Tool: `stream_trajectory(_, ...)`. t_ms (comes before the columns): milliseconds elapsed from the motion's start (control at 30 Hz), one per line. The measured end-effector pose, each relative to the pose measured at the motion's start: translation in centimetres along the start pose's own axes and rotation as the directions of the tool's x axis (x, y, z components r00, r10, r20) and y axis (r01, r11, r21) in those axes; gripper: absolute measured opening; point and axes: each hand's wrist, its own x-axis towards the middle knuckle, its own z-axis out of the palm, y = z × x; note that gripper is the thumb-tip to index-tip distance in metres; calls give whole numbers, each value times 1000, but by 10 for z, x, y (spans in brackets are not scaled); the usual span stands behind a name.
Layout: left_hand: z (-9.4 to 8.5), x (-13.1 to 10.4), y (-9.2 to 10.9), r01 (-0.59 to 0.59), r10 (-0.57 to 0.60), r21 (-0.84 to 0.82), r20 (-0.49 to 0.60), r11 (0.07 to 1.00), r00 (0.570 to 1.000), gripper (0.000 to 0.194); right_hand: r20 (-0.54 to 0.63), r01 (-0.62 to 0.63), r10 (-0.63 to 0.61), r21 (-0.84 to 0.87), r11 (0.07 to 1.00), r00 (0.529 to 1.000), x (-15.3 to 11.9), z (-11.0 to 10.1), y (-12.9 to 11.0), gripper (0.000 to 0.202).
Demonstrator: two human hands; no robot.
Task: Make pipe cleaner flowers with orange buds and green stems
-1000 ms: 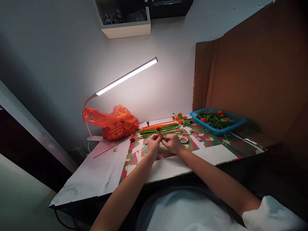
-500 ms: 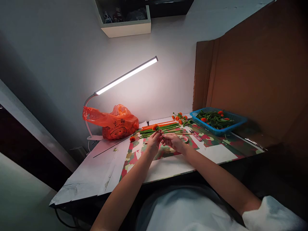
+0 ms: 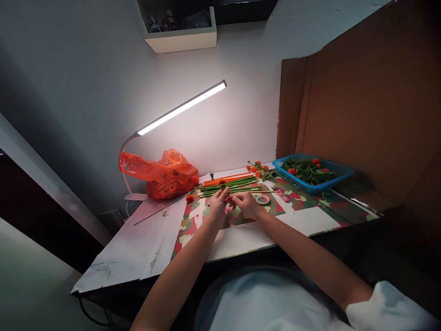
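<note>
Orange flower [image 3: 222,183]: bloom up, axis approx. vert.; L hand [image 3: 218,205] pinching just below; R hand [image 3: 244,203] grip: can't tell.

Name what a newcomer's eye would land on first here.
First, the glowing desk lamp, its bar slanting above the orange plastic bag on the left. Next, near the middle, the orange flower held up in the left hand. Then, at the right, the blue basket of green leaves.
</note>
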Motion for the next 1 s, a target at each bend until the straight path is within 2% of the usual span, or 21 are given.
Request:
stream_trajectory(67,-1,0,-1,-10,11,16,-57,1000,998,39,-57,64,-78,-218,974,995,-1,1,2,34)
stream_trajectory(133,-2,0,-1,-10,11,17,-67,1000,998,39,-88,67,-94,-265,962,992,-1,2,3,32)
stream_trajectory(167,-2,0,-2,-3,4,9,-43,1000,999,39,-91,42,-62,-204,978,994,0,2,4,33)
stream_trajectory(233,-1,0,-2,31,-30,-16,48,999,998,39,-41,-54,56,54,997,998,2,2,5,35)
stream_trajectory(300,1,0,-1,77,-70,-43,139,996,988,39,72,-186,171,342,921,983,5,-1,4,33)
stream_trajectory(367,3,-1,0,103,-89,-71,178,992,980,37,173,-308,255,521,796,951,6,-4,3,27)
stream_trajectory(467,4,-1,2,102,-86,-94,160,990,983,30,255,-420,337,634,649,906,4,-7,-1,19)
stream_trajectory(567,4,-1,3,84,-72,-90,131,992,989,26,300,-467,364,666,582,882,3,-8,-2,18)
stream_trajectory(767,2,2,0,20,-16,-89,45,996,999,29,274,-428,331,635,643,903,4,-4,0,22)
stream_trajectory(1000,-2,1,-1,1,0,-42,31,999,1000,34,242,-349,256,545,762,936,4,0,3,34)
